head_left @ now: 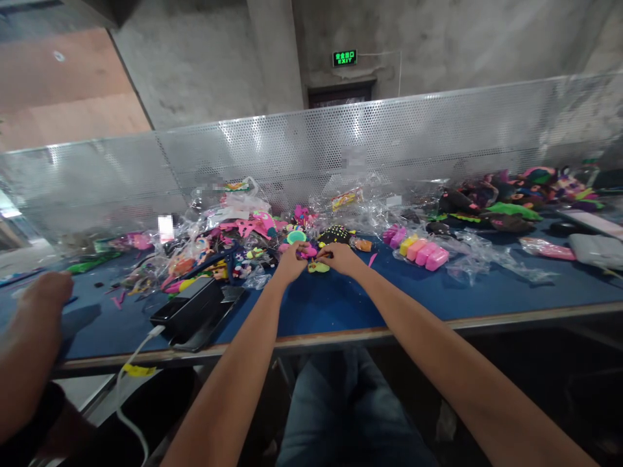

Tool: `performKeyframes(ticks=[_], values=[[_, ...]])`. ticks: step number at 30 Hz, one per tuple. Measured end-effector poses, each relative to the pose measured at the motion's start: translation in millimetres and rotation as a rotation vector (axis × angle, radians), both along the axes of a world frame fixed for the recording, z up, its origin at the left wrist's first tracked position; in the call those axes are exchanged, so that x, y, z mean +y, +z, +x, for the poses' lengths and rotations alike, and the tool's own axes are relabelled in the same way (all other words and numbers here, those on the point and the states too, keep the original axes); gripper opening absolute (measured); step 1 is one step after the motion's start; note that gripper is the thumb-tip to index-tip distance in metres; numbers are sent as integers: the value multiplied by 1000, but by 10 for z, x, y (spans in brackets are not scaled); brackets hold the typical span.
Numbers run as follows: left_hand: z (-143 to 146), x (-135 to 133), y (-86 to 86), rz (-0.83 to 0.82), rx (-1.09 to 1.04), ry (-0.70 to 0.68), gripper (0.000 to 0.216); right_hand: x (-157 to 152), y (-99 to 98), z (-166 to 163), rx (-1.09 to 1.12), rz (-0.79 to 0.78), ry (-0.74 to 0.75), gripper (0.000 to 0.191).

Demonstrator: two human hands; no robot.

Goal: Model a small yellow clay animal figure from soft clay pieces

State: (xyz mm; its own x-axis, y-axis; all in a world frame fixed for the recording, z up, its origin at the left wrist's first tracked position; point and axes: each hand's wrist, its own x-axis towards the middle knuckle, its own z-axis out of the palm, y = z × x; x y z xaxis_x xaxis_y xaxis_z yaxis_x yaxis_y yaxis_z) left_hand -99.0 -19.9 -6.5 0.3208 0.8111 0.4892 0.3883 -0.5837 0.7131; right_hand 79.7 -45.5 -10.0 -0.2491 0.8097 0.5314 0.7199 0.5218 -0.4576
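My left hand (293,259) and my right hand (339,258) meet above the blue tabletop in the middle, fingers bent in and tips close together. A small bright pink piece (309,250) shows between them, at my left fingertips; it looks soft, like modelling clay. My right fingers are pinched, and what they hold is too small to make out. Just under the fingertips lies a yellow-green piece (318,266). Behind my hands are a round teal and green piece (296,237) and a black dome with yellow dots (335,234).
Yellow, orange and pink clay blocks (424,253) lie to the right, beside crumpled clear plastic (479,259). A black power bank or phone (195,305) with a white cable sits left. Another person's hand (46,305) rests far left. A perforated metal screen (272,149) stands behind.
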Motion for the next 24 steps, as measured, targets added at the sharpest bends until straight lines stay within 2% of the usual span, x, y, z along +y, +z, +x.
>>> performKeyframes(ticks=[4,9,13,17,24], values=[[-10,23,-43,-41,90,-63,50,13,-20,-4,17,9,9,14],[-56,66,-60,-3,163,74,43,16,-57,-47,66,0,-16,15],[-60,101,-64,23,164,133,27,13,-79,-76,75,-76,-28,16],[-54,150,-115,8,146,114,15,15,-81,-77,76,-87,-17,17],[-63,206,-177,-4,142,12,17,14,-82,-85,71,-72,-1,14]])
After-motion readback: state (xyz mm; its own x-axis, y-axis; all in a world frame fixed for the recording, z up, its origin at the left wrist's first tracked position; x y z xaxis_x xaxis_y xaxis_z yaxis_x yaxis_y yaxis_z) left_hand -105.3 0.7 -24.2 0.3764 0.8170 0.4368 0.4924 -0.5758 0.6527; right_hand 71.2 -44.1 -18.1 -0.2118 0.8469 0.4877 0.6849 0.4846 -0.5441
